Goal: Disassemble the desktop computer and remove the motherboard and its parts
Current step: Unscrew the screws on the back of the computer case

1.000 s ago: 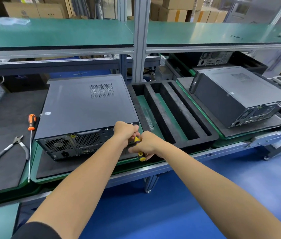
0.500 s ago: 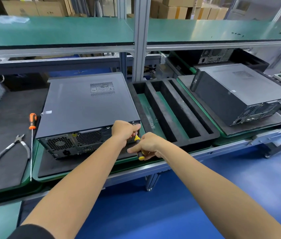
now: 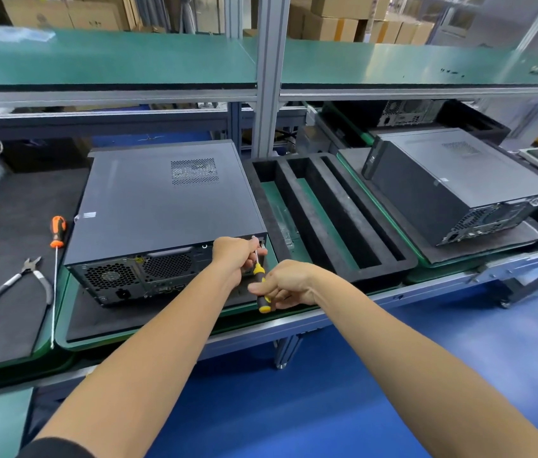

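Observation:
A black desktop computer (image 3: 162, 206) lies on its side on a dark foam mat, its rear panel with fan grilles facing me. A yellow-and-black screwdriver (image 3: 262, 294) points up at the top right corner of that rear panel. My right hand (image 3: 286, 284) grips its handle. My left hand (image 3: 236, 254) pinches the metal shaft close to the tip, against the case corner. The side cover is closed, so the motherboard is hidden.
An orange-handled screwdriver (image 3: 57, 231) and side cutters (image 3: 20, 282) lie on the mat at the left. A black foam tray (image 3: 324, 213) with long slots sits to the right of the computer. A second desktop computer (image 3: 452, 183) lies further right. A metal post (image 3: 269, 74) rises behind.
Both hands stay on the screwdriver at the case corner. My right hand's fingers have shifted round the handle. The view has shifted slightly.

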The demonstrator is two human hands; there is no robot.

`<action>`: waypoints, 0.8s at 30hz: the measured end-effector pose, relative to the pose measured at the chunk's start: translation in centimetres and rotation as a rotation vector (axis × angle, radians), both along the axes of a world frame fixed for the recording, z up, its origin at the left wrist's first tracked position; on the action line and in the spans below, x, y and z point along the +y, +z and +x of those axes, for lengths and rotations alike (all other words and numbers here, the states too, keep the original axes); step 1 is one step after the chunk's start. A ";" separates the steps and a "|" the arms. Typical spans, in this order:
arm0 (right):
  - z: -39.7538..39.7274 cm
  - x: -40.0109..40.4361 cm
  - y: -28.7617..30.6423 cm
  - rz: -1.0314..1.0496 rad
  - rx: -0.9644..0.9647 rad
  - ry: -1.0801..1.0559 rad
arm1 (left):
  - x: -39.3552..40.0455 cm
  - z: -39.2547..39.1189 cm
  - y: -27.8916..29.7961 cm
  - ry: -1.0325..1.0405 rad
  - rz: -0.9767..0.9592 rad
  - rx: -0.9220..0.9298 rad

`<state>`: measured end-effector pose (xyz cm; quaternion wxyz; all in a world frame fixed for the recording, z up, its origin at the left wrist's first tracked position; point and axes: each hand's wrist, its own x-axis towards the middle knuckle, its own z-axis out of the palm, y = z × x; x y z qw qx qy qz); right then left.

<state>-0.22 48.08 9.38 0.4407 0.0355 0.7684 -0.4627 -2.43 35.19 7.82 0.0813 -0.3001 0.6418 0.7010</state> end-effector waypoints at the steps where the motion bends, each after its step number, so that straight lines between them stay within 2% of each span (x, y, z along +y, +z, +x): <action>1: 0.0 -0.1 -0.2 0.029 0.031 0.009 | 0.0 0.0 0.0 0.033 0.006 0.003; 4: 0.0 -0.4 -0.5 0.049 0.074 0.022 | 0.6 -0.2 -0.1 0.138 0.001 0.019; 8: 0.0 0.0 -0.6 -0.057 -0.061 -0.031 | 1.7 -0.2 -0.3 0.257 0.025 0.040; 11: -0.1 0.4 -0.1 -0.087 -0.063 -0.017 | 2.1 -0.2 -0.1 0.292 0.028 0.042; 15: -0.1 0.7 0.6 -0.138 -0.044 0.002 | 2.3 -0.1 0.1 0.297 -0.003 0.022; 18: 0.0 1.6 1.4 -0.333 -0.217 -0.007 | 2.1 -0.1 0.0 0.266 -0.013 0.011; 20: -0.1 2.1 1.7 -0.419 -0.259 -0.008 | 2.0 0.0 0.0 0.240 -0.019 0.005; 22: 0.0 2.0 1.7 -0.403 -0.219 -0.004 | 1.9 0.0 0.0 0.219 -0.016 0.006; 24: 0.1 1.5 1.4 -0.301 -0.145 -0.046 | 1.8 0.1 -0.1 0.208 -0.013 0.008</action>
